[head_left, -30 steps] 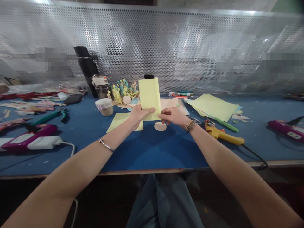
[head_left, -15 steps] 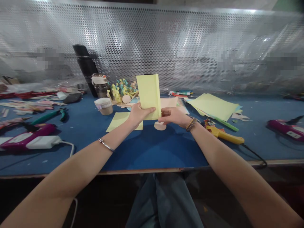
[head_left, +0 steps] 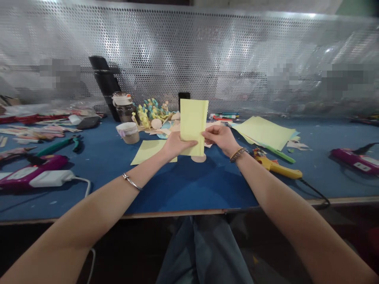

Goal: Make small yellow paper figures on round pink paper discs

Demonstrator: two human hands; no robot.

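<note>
A folded sheet of pale yellow paper is held upright above the table, with a narrow folded strip along its right edge. My left hand grips its lower left part, thumb across the front and fingers hidden behind. At the right edge, my right hand pinches the folded strip between thumb and fingers. Beneath the paper lies a small pale round disc, partly covered. A flat yellow sheet rests on the table, under my left wrist.
Right of my hands lie a yellow glue gun, a green cutter-like strip and stacked yellow sheets. Leftward stand a paper cup, a drink bottle and a black flask. Teal pliers lie near a purple power strip.
The folded paper has shifted slightly right and down. My right hand has moved up along its right edge and now pinches the strip higher up.
</note>
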